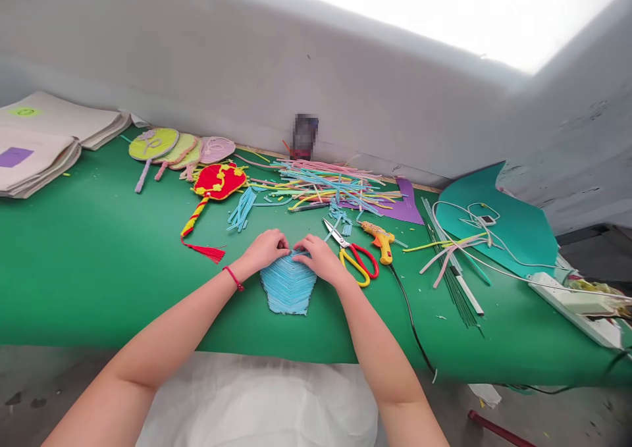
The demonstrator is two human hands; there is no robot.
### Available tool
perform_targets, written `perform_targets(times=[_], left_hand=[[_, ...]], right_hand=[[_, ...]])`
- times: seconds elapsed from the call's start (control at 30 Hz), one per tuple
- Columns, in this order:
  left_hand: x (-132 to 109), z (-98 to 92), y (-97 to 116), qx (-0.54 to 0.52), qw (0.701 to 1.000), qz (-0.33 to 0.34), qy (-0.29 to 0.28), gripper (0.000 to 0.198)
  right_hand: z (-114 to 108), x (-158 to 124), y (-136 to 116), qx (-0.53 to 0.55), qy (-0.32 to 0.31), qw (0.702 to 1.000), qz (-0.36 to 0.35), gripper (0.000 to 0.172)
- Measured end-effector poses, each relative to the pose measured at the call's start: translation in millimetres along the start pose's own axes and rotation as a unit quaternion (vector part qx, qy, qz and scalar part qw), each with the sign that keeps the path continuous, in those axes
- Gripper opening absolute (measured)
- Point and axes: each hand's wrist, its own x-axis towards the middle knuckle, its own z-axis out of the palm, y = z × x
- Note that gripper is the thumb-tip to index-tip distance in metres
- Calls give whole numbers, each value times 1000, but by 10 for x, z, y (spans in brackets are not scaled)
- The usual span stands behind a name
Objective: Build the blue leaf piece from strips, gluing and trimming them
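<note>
I see left hand (264, 248) and right hand (320, 257) both pinched on the top edge of the blue woven piece (289, 286), fingertips nearly touching at centre frame. My judgement: keep strips pressed flat and aligned while working the top row. The piece lies on the green bench (99, 262), directly below both hands; scissors (353, 253) sit just right.

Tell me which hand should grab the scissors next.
Right, most likely. The right hand rests on the top edge of the blue woven piece, and the scissors lie just beside it on the green table. The left hand would have to cross over.
</note>
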Motion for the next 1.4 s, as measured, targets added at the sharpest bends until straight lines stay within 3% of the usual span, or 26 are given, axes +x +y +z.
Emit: perform_targets(times=[0.2,0.53,0.77,1.13,1.3,1.4], left_hand=[[-12,-21,30,-12,999,28,-17,7],[-40,-75,115,-40,998,39,-24,11],[-40,-118,113,-161,985,19,-61,34],[4,-96,88,-194,980,-23,-34,34],[23,-91,66,-237,970,-52,-5,35],[24,-116,81,-290,953,-90,9,40]], right_hand=[[-2,29,2,35,-3,999,14,9],[-69,-23,58,140,-27,989,48,13],[-130,-20,58,212,25,976,51,19],[-126,1,43,173,76,982,13,14],[-231,-20,-13,127,167,978,0,17],[-332,-56,-33,130,270,952,57,19]])
